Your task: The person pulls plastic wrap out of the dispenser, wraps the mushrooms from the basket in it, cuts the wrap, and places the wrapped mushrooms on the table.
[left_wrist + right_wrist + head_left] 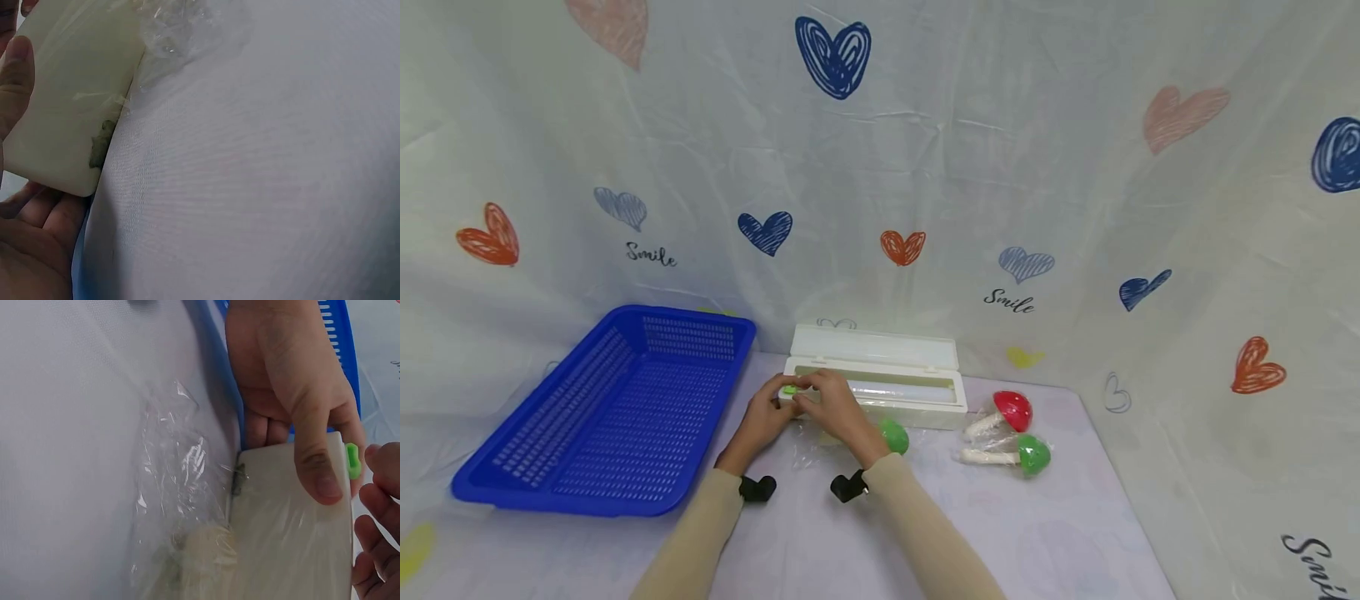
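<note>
A white cling film dispenser (917, 414) stands with its hinged lid tipped back. A pale roll (901, 392) lies inside. My left hand (765, 419) grips its left end, thumb on the front face and fingers bent around the end, as the right wrist view shows. A small green slider (353, 460) sits on the top edge beside that thumb. Over the same end reaches my right hand (841, 414), its bent fingertips close to the slider; whether they pinch film cannot be seen. In front lies a film-wrapped green-capped toy mushroom (894, 437), partly behind my right hand.
A blue plastic basket (602, 502) stands to the left, close to my left forearm. Right of the dispenser lie two film-wrapped toy mushrooms, one red-capped (1013, 410) and one green-capped (1033, 455). A heart-printed sheet (940, 175) hangs behind the table.
</note>
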{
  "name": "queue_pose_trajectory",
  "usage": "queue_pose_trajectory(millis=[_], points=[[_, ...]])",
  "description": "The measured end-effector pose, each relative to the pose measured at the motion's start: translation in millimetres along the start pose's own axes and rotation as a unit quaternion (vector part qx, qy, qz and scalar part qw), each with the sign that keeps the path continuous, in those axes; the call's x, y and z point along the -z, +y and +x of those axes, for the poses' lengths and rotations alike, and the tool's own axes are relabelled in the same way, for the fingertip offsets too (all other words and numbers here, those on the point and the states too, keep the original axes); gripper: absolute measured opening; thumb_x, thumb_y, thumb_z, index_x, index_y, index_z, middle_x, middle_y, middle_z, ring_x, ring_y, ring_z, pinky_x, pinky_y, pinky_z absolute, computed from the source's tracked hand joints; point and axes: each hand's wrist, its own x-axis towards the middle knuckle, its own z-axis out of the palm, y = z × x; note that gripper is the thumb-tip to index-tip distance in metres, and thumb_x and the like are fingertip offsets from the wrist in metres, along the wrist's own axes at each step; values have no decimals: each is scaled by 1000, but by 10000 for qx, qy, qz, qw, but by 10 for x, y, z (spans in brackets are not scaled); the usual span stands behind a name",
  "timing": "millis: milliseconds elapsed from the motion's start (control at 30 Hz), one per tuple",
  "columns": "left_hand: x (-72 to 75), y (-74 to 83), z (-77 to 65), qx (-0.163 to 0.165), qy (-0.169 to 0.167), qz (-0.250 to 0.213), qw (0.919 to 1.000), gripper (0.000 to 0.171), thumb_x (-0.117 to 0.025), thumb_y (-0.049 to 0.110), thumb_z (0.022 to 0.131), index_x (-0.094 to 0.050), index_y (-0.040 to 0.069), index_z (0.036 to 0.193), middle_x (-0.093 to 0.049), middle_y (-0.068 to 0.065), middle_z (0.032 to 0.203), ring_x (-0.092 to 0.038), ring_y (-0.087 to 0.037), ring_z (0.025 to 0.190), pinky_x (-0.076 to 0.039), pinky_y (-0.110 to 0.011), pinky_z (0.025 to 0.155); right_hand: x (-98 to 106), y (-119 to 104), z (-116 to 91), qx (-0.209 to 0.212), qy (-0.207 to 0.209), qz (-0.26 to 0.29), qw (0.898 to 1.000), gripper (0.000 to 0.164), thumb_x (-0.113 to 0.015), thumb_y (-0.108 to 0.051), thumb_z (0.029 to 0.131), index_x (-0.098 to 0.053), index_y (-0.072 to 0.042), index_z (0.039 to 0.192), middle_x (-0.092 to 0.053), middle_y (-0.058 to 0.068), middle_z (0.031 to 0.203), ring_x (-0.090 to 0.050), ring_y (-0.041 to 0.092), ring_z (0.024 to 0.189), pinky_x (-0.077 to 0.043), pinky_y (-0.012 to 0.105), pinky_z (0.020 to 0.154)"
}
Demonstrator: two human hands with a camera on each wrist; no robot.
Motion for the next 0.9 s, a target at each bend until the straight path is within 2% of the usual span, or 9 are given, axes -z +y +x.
queue_pose_trajectory(millis=[67,167,300,500,633,900], points=[[0,-24,19,-123,46,-99,9999,41,-81,5,87,-67,4,125,-63,-21,130,-51,-7,83,-44,-19,63,-30,-2,8,35,54,-22,10000,23,-71,-17,97,-75,-4,115,-74,11,118,-68,24,113,-55,29,97],[-14,-53,37,-176,71,-270,9995,39,-79,-2,85,-68,0,122,-62,-23,129,-49,-16,109,-46,-18,73,-56,-9,22,116,102,-240,9996,20,-71,-15,96,-76,-4,112,-75,9,112,-70,22,106,-56,28,93],[-29,-66,34,-26,68,-278,9996,41,-75,-5,84,-66,0,124,-59,-24,133,-47,-27,122,-46,-20,80,-67,-23,48,169,103,-537,9984,14,-71,-13,96,-78,-6,107,-74,8,110,-70,21,103,-56,27,92],[-22,-38,5,166,84,-18,9998,42,-76,2,87,-65,0,128,-54,-26,142,-47,-37,132,-46,-31,88,-64,-44,95,119,-4,-421,9990,10,-71,-8,96,-78,-5,101,-77,8,105,-71,17,96,-56,19,82],[-16,-25,2,263,79,-31,9996,42,-76,3,88,-65,0,128,-52,-26,144,-46,-38,135,-47,-31,91,-58,-32,122,226,-33,-315,9992,9,-70,-5,94,-78,-3,97,-77,9,100,-70,15,89,-54,16,76],[3,-19,13,332,-44,-250,9991,35,-77,3,90,-67,4,124,-52,-24,142,-49,-30,120,-46,-19,74,-24,29,106,586,63,-320,9978,6,-72,-1,90,-77,0,92,-77,11,96,-70,15,84,-54,14,73]])
